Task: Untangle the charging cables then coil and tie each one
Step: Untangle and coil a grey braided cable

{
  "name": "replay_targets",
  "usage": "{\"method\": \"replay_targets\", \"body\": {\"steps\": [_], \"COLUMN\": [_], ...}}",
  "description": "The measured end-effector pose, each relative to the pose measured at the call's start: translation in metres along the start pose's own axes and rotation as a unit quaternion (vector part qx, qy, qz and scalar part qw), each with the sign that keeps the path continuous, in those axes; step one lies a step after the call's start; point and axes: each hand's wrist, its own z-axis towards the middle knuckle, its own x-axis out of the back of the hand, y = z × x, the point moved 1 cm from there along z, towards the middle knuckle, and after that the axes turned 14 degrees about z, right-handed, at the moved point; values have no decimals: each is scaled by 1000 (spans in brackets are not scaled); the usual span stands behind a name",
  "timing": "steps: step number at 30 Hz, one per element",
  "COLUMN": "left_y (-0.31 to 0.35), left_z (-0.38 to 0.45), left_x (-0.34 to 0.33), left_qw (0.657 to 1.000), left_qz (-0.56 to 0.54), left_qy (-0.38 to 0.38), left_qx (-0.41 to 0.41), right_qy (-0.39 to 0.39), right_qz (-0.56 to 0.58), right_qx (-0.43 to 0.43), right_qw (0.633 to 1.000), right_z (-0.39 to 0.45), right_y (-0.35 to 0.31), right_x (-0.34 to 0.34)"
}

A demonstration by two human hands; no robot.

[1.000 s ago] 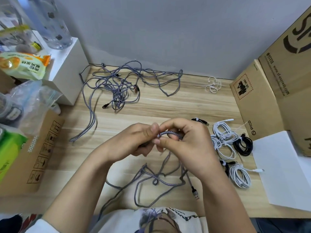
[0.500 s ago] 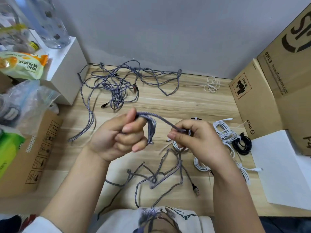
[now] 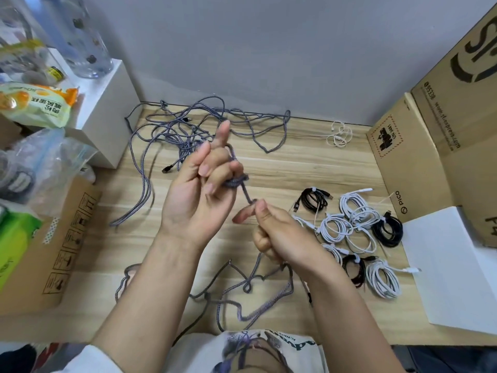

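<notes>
Looking down through the head camera, I see both hands raised above the pale wood-grain counter (image 3: 309,168). My left hand (image 3: 199,189) is up with its index finger pointing away, while the other fingers curl round a few turns of the grey braided charging cable (image 3: 236,181). From those turns a short taut length runs down to my right hand (image 3: 279,232), which pinches it between thumb and index finger, the remaining fingers curled in. The rest of that cable trails below the hands in loose kinked loops on the counter's near edge. At the far side, against the grey wall, lies a tangled heap of grey braided cables (image 3: 188,130). To the right, near a brown cardboard box (image 3: 408,162), sit the coiled and tied white and black cables (image 3: 357,232), close together. A small white cord (image 3: 338,135) lies apart near the wall.
</notes>
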Motion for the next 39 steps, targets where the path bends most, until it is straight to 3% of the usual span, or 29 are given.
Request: {"method": "replay_targets", "body": {"steps": [4,7,10,13,19,22,25,29,33,35,39], "left_y": [-3,-10,-15,-13,-8,-13,-17,-17,-11,-8,-13], "left_z": [11,15,16,16,13,12,10,5,-8,-11,-11], "left_x": [8,7,11,21,26,32,30,19,12,10,5], "left_qw": [987,963,911,848,781,749,733,741,791,804,869], "left_qz": [48,158,313,452,576,634,671,665,553,513,380], "left_qy": [108,155,199,197,172,162,114,-10,-173,-221,-270], "left_qx": [-106,-156,-182,-194,-172,-109,-16,97,199,203,166], "right_qy": [-47,-42,-69,-77,-110,-124,-90,11,108,145,154], "right_qz": [-61,-102,-36,8,157,131,96,55,33,46,20], "right_qx": [-4,-23,-67,-18,-3,28,65,136,192,209,219], "right_qw": [997,994,995,997,981,983,989,989,975,966,963], "right_z": [-10,-13,-19,-23,-30,-33,-31,-28,-26,-23,-15], "right_y": [-8,-9,-10,-16,-23,-26,-27,-33,-34,-35,-31], "right_x": [-2,-3,-4,-1,0,-3,0,8,17,19,18]}}
